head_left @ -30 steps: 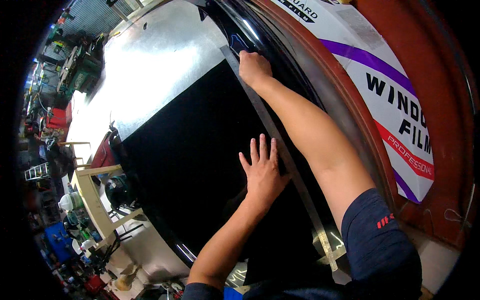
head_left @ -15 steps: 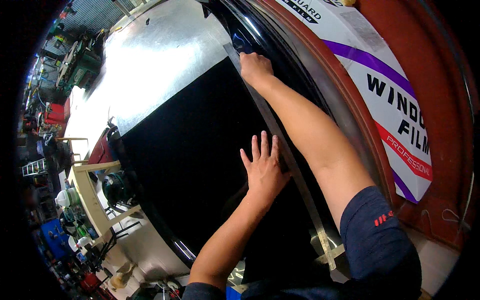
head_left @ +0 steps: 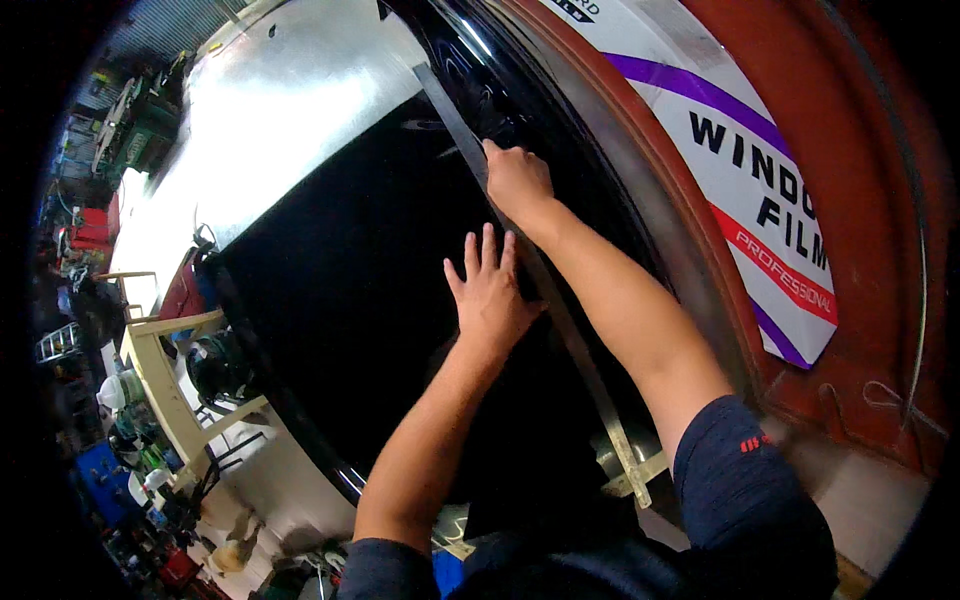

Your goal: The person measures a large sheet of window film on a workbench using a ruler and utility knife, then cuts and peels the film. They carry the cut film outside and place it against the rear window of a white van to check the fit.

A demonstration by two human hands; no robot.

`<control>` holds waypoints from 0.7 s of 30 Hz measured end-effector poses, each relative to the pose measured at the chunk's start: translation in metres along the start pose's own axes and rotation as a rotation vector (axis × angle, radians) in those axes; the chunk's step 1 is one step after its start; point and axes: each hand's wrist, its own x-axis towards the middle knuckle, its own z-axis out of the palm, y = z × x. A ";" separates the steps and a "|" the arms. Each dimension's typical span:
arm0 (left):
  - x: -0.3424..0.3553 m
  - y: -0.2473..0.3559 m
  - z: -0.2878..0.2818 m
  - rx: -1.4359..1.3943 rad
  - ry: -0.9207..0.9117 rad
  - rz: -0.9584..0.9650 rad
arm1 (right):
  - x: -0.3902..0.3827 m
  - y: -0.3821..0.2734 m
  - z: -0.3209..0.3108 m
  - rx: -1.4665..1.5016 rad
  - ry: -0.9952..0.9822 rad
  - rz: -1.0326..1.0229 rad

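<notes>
A long metal straightedge (head_left: pixel 575 345) lies lengthwise over a broad, glossy black sheet (head_left: pixel 350 240). My left hand (head_left: pixel 493 300) rests flat on the sheet with fingers spread, its fingertips and thumb at the straightedge's left side. Farther up, my right hand (head_left: pixel 520 182) is closed in a fist-like pinch against the straightedge's right edge. Whatever it may hold is hidden by the fingers. Beyond the black sheet's far edge shows a shiny silver metal surface (head_left: pixel 330 90).
On the right, a white panel with purple and red stripes (head_left: pixel 740 170) lies on a reddish-brown surface (head_left: pixel 850 200). A cream wooden frame (head_left: pixel 160 390) stands at the left, near bottles and cluttered tools. Shiny black material (head_left: pixel 470 55) curves along the sheet's far right.
My right hand has slid along the straightedge toward me, closer to my left hand. The left hand remains spread on the sheet. The whole view has shifted somewhat.
</notes>
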 end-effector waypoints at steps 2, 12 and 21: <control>-0.001 -0.001 0.002 0.012 0.007 -0.002 | -0.023 0.004 -0.004 -0.025 -0.068 0.033; -0.005 0.004 0.004 0.011 0.059 0.008 | -0.131 0.026 -0.011 -0.012 -0.076 0.057; -0.006 0.000 0.013 0.034 0.092 -0.004 | -0.238 0.046 -0.020 0.006 -0.093 0.073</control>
